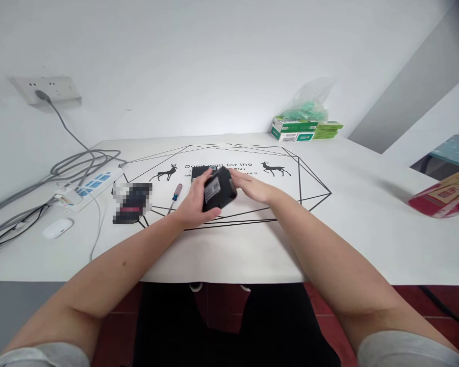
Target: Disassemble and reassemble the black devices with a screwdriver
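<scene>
Over the middle of the printed mat I hold a black, boxy device (221, 189) with a pale label on its near face. My left hand (196, 201) is closed round its left side, thumb along the lower edge. My right hand (251, 186) is at its right side with fingers stretched out; their tips are partly hidden behind the device, and I cannot tell how firmly they touch it. A second flat black object (199, 172) lies on the mat just behind my left hand. Left of that hand lies a screwdriver (177, 192) with a translucent red-and-blue handle.
A pixelated dark item (133, 204) lies on the left. Beyond it are a power strip (99, 184), tangled grey cables (82, 162) and a white earphone case (58, 228). Green-and-white boxes (296, 130) with a plastic bag stand at the back right. A red-and-yellow package (443, 196) is far right.
</scene>
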Motion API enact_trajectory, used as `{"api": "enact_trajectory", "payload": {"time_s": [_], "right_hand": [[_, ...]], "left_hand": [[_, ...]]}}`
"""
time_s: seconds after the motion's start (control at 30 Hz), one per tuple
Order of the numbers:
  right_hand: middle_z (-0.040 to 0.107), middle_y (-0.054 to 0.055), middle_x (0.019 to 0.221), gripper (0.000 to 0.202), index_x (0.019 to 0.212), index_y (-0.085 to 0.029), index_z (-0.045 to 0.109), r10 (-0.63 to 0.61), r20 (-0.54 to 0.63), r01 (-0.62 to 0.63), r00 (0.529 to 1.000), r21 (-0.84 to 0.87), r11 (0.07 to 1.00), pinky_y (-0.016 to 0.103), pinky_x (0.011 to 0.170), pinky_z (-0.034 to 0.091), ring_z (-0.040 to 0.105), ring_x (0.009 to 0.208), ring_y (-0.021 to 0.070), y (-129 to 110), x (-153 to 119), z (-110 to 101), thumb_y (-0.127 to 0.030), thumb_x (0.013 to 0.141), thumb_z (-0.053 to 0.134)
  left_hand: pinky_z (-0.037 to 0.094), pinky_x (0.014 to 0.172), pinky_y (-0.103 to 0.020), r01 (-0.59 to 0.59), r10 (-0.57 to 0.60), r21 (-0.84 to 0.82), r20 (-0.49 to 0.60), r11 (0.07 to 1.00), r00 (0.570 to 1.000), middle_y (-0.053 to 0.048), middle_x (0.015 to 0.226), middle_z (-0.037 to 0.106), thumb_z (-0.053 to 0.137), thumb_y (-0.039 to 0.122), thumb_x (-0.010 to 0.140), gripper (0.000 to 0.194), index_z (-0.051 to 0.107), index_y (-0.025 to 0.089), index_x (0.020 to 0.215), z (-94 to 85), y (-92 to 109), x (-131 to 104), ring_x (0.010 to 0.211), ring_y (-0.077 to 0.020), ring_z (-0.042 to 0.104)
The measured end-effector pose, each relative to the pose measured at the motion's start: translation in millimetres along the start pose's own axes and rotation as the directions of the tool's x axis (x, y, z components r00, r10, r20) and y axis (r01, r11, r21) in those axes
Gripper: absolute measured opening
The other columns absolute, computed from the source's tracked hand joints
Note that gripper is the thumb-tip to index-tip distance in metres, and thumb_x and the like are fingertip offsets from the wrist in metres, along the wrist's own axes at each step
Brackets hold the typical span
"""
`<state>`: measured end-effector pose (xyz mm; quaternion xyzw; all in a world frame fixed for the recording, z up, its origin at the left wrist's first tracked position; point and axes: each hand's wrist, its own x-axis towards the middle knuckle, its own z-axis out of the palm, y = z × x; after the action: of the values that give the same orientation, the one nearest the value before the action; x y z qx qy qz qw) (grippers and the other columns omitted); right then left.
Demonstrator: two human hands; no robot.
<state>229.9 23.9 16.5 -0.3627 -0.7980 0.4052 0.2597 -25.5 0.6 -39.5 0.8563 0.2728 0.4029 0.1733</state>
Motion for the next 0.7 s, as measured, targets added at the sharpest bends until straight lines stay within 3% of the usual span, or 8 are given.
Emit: {"api": "enact_trajectory", "payload": {"time_s": [0.07, 0.1, 0.2, 0.3, 0.37, 0.5, 0.6, 0.7], "right_hand": [[0.049, 0.011, 0.174, 0.088, 0.167, -0.035, 0.042, -0.138, 0.054, 0.123, 0.989, 0.218, 0.968, 0.061, 0.124, 0.048, 0.051, 0.156, 0.0355, 3.7, 3.4, 13.3, -0.09, 0.098, 0.036], [0.04, 0.011, 0.179, 0.103, 0.171, -0.038, 0.033, -0.184, 0.056, 0.164, 0.981, 0.251, 0.954, 0.064, 0.127, 0.044, 0.046, 0.16, 0.0379, 5.4, 5.2, 20.8, -0.097, 0.088, 0.049], [0.026, 0.012, 0.185, 0.134, 0.176, -0.044, 0.014, -0.216, 0.004, 0.207, 0.976, 0.275, 0.939, 0.069, 0.128, 0.041, 0.04, 0.163, 0.041, 7.5, 8.8, 39.9, -0.086, 0.07, 0.085], [0.023, 0.016, 0.184, 0.143, 0.178, -0.041, 0.008, -0.192, -0.056, 0.199, 0.98, 0.188, 0.962, 0.069, 0.123, 0.048, 0.04, 0.162, 0.0431, 6.7, 8.7, 42.9, -0.072, 0.068, 0.094], [0.029, 0.02, 0.18, 0.143, 0.179, -0.033, 0.012, -0.201, -0.073, 0.2, 0.977, -0.017, 0.98, 0.072, 0.124, 0.045, 0.039, 0.162, 0.0467, 5.5, 6.9, 35.5, -0.064, 0.067, 0.096], [0.039, 0.025, 0.175, 0.133, 0.178, -0.018, 0.021, -0.151, -0.035, 0.12, 0.988, -0.439, 0.89, 0.069, 0.133, 0.033, 0.036, 0.163, 0.0494, 1.6, 0.8, 12.8, -0.048, 0.069, 0.092], [0.039, 0.026, 0.175, 0.127, 0.176, -0.012, 0.025, -0.001, -0.008, -0.004, 1.0, -0.563, 0.826, 0.063, 0.132, 0.038, 0.039, 0.161, 0.0483, 2.2, -3.4, -1.9, -0.047, 0.071, 0.088], [0.04, 0.025, 0.174, 0.122, 0.174, -0.011, 0.032, 0.115, -0.007, -0.093, 0.993, -0.631, 0.77, 0.06, 0.13, 0.04, 0.04, 0.16, 0.0478, 10.4, -4.3, -11.9, -0.043, 0.07, 0.086]], "left_hand": [[0.038, 0.126, -0.069, -0.033, 0.024, -0.106, -0.087, 0.994, 0.996, -0.021, 0.168, 0.035, 0.05, 0.087, 0.101, 0.11, -0.005, 0.031, 0.178, 3.1, -6.3, -0.5, 0.157, -0.044, 0.039], [0.039, 0.125, -0.069, -0.041, 0.025, -0.161, -0.101, 0.986, 0.995, -0.02, 0.169, 0.035, 0.046, 0.088, 0.102, 0.108, -0.009, 0.033, 0.177, 4.0, -7.9, -0.4, 0.157, -0.0434, 0.039], [0.037, 0.127, -0.071, -0.026, 0.016, -0.307, -0.035, 0.951, 0.999, -0.017, 0.177, 0.027, 0.05, 0.087, 0.102, 0.11, -0.018, 0.041, 0.176, 3.0, -6.5, -0.4, 0.163, -0.0431, 0.035], [0.032, 0.132, -0.07, 0.014, 0.016, -0.401, 0.072, 0.916, 0.997, -0.013, 0.185, 0.016, 0.062, 0.079, 0.102, 0.116, -0.022, 0.045, 0.174, -1.9, -1.6, -0.9, 0.169, -0.042, 0.027], [0.03, 0.134, -0.068, 0.061, -0.017, -0.4, 0.113, 0.915, 0.993, -0.014, 0.187, 0.012, 0.068, 0.074, 0.101, 0.122, -0.022, 0.041, 0.175, -4.7, 0.6, -1.1, 0.17, -0.0423, 0.025], [0.031, 0.136, -0.061, 0.256, -0.225, -0.181, 0.174, 0.95, 0.959, -0.019, 0.186, 0.018, 0.071, 0.065, 0.101, 0.121, -0.013, 0.027, 0.179, -6.8, 2.7, 0.8, 0.169, -0.0404, 0.029], [0.033, 0.136, -0.057, 0.332, -0.342, 0.082, 0.207, 0.94, 0.917, -0.018, 0.181, 0.034, 0.064, 0.053, 0.103, 0.1, 0.01, 0.02, 0.18, -8.0, 3.7, 3.7, 0.167, -0.037, 0.036], [0.033, 0.137, -0.054, 0.321, -0.383, 0.281, 0.205, 0.905, 0.901, -0.017, 0.176, 0.044, 0.056, 0.045, 0.105, 0.076, 0.038, 0.014, 0.172, -9.9, 2.3, 5.9, 0.165, -0.035, 0.04]]}}
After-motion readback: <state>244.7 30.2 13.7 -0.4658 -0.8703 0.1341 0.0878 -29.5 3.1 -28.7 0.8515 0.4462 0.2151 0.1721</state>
